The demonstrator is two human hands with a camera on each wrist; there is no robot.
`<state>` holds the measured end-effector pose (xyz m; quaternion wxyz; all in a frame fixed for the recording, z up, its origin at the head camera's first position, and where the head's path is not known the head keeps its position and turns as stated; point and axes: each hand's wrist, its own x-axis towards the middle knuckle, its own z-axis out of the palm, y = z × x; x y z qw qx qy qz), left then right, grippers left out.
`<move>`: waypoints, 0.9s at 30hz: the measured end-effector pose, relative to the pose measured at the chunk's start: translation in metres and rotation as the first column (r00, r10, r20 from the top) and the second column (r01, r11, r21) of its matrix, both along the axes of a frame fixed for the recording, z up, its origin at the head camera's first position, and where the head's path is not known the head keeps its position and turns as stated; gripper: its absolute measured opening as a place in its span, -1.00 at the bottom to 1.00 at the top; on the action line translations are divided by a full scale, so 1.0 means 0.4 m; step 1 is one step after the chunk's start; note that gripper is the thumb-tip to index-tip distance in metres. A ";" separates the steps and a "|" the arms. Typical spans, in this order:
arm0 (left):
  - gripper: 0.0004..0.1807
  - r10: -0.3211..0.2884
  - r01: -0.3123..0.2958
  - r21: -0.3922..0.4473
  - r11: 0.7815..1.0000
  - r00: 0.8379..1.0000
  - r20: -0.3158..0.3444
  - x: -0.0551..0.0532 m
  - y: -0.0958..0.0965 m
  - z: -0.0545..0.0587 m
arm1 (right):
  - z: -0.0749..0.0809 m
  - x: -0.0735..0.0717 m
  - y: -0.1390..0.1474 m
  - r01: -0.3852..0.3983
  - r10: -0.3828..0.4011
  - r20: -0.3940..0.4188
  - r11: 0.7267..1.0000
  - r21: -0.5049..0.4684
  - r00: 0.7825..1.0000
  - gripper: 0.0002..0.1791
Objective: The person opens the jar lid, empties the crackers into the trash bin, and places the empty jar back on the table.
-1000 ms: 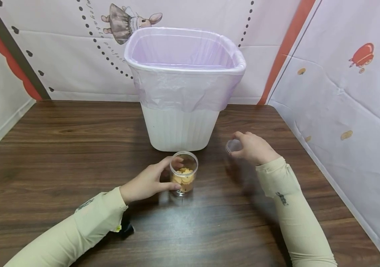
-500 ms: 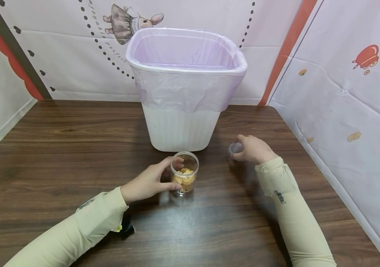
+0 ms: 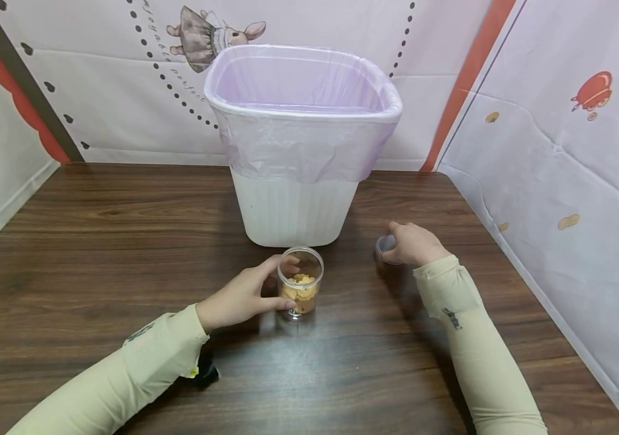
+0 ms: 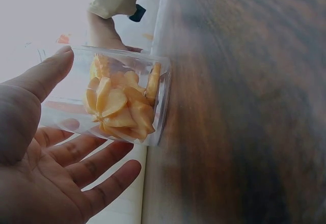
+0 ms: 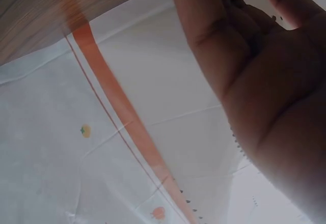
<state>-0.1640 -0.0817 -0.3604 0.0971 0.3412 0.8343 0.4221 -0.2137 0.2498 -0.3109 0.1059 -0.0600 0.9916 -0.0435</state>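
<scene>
A clear plastic jar point(image 3: 300, 284) stands upright and uncovered on the table. Yellow, flower-shaped cookies point(image 4: 119, 104) lie in its lower part. My left hand point(image 3: 244, 296) holds the jar from the left, thumb on the near side and fingers behind it. Farther right, my right hand point(image 3: 415, 243) pinches a clear round lid point(image 3: 384, 248) by its edge, low over the table; whether the lid touches the wood cannot be made out. In the right wrist view the right hand point(image 5: 270, 76) appears dark, and the lid is hidden there.
Behind the jar stands a white trash bin point(image 3: 295, 208) with a light purple liner bag point(image 3: 309, 145) folded over its rim. A dark wood table point(image 3: 141, 241) lies under everything. Printed white cloth walls point(image 3: 570, 151) border the back and sides.
My right hand has shifted slightly right and toward me with the lid, and the lid looks a little lower. The left hand and jar have stayed in place.
</scene>
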 end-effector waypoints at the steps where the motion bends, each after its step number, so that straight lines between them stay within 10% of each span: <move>1: -0.26 0.000 0.000 0.000 1.000 1.000 0.000 0.000 0.000 0.000 | -0.001 0.000 0.000 0.005 -0.005 0.003 1.000 0.004 1.000 -0.24; 27: -0.25 -0.004 0.004 0.006 1.000 1.000 0.002 -0.001 0.000 -0.001 | -0.048 -0.030 0.016 0.007 -0.007 -0.012 0.999 -0.047 1.000 -0.32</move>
